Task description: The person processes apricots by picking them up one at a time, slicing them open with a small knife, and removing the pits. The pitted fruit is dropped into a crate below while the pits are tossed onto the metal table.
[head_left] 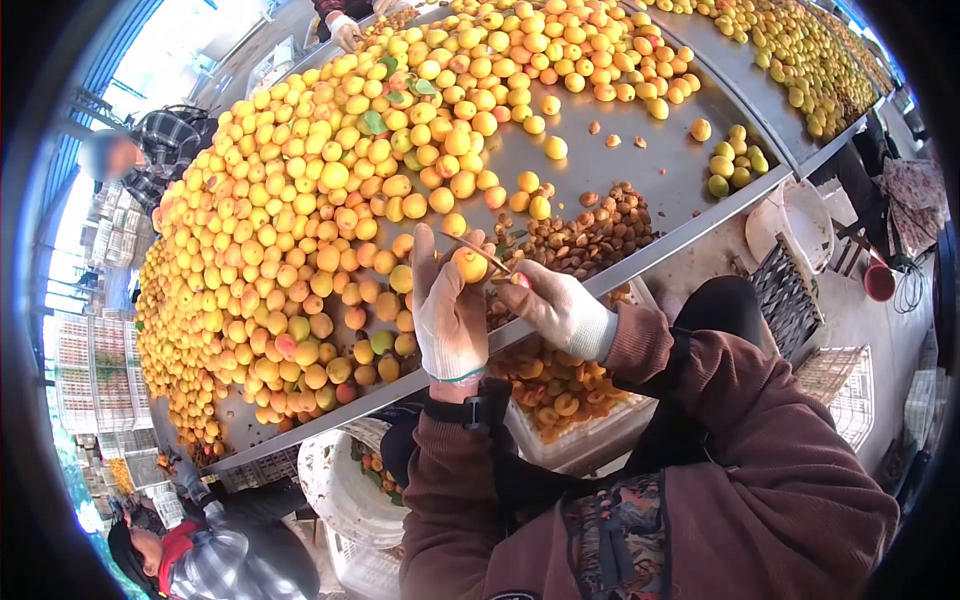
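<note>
My left hand (449, 315), in a stained white glove, holds a yellow apricot (469, 265) between its fingers above the table's front edge. A thin blade (476, 250) lies across the fruit. Gloved too, my right hand (563, 309) is closed on the knife, whose handle is mostly hidden in the fingers; a small reddish bit shows at the fingertips. Behind the hands, brown apricot pits (590, 235) lie heaped on the metal table (690, 195). Below them is a crate (570, 455) of split orange apricot halves (560, 395).
A large heap of apricots (290, 200) covers the table's left and middle. Small greenish fruits (735, 165) lie near the right edge. A white bucket (340, 490) stands below at left. Co-workers (215, 550) are at the lower left, upper left and far side.
</note>
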Motion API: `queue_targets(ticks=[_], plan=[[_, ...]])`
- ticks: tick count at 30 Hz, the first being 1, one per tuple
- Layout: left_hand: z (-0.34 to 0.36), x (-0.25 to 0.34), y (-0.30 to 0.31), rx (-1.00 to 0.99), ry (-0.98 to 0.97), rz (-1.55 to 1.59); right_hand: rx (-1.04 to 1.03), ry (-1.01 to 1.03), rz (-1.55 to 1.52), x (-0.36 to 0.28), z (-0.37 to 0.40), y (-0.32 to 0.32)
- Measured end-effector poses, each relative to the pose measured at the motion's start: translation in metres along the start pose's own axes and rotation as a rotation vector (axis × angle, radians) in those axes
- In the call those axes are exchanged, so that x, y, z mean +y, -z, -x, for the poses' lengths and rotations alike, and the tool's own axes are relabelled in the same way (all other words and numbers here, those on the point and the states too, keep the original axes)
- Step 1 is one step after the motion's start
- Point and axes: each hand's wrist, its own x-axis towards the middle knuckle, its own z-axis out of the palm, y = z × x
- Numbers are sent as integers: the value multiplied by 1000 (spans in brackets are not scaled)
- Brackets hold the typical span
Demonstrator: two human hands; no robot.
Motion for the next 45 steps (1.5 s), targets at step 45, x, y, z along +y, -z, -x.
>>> queue_targets(ticks=[45], plan=[[12, -3, -20, 7, 10, -509, 98, 114, 19, 14, 5, -18]])
